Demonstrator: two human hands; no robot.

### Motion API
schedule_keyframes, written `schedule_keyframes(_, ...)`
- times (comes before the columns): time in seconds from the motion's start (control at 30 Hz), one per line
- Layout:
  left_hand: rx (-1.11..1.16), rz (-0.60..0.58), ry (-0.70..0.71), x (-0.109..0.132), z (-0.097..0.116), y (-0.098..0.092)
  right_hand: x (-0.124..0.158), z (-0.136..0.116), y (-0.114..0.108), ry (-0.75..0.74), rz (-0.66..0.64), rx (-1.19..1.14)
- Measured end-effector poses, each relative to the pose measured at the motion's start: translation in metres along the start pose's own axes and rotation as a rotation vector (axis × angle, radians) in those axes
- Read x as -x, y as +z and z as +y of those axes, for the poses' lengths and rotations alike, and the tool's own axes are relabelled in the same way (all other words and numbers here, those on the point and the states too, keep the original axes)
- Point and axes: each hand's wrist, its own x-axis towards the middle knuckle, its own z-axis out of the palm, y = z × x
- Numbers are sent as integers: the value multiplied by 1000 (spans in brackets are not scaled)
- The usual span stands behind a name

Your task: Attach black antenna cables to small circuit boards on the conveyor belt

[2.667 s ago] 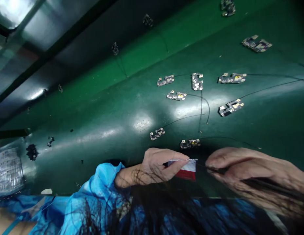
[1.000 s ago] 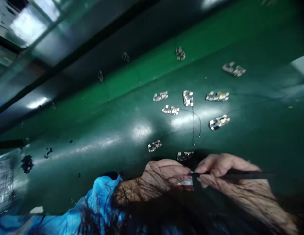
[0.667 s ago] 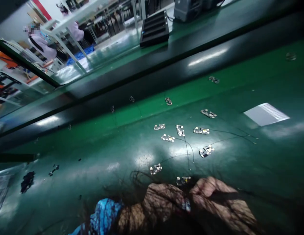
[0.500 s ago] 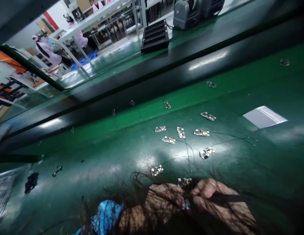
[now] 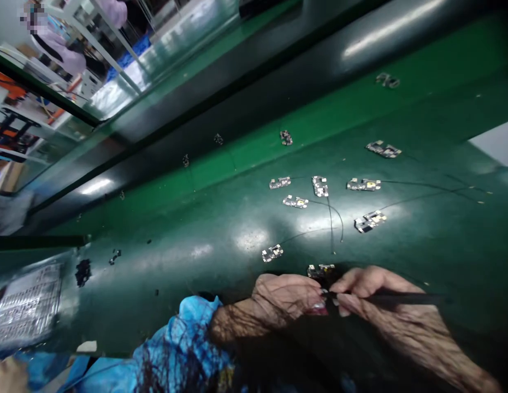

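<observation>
My left hand (image 5: 284, 295), below a blue sleeve (image 5: 188, 338), has its fingers closed on a small part with a red area (image 5: 317, 308), too small to make out fully. Fingertips of my right hand (image 5: 372, 292) are pinched around a thin dark tool (image 5: 409, 298), its tip meeting the part between both hands. Just beyond the fingertips lies a small circuit board (image 5: 320, 270). Farther out on the green surface (image 5: 221, 229) are several more boards, among them one at the left (image 5: 272, 252), one at the right (image 5: 369, 221) and one with a long thin cable (image 5: 364, 184).
Small black pieces (image 5: 83, 273) lie at the left, near a plastic-wrapped stack (image 5: 27, 305). Another person's hand (image 5: 8, 375) shows at the lower left corner. A white sheet (image 5: 497, 142) is at the right edge. A person in pink (image 5: 57, 43) is in the background.
The view has shifted down and to the left. My hands stay together, and the dark tool in my right hand shows more clearly. The wrapped stack and another person's hand have come into view.
</observation>
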Motion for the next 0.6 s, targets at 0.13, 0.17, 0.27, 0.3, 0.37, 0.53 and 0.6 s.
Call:
schedule_keyframes(0.13,69,18,13,-5,9,-10,-4,4,-3,-7,-50,43)
schedule_keyframes(0.17,80,21,22,-7,11,-13,-3,0,-2,-9,-44,47)
schedule_keyframes(0.27,93,31,27,-10,15,-17,1,-12,3,42,27,27)
schedule_keyframes(0.3,93,34,26,-11,16,-19,2,-14,4,55,45,14)
schedule_keyframes(0.37,86,33,22,-11,19,-20,1,-13,3,53,34,5)
schedule_keyframes(0.53,46,21,-6,-13,26,-28,-3,-3,-6,-13,-46,14)
schedule_keyframes(0.6,41,8,3,-14,28,-30,-3,-2,-8,-11,-51,8)
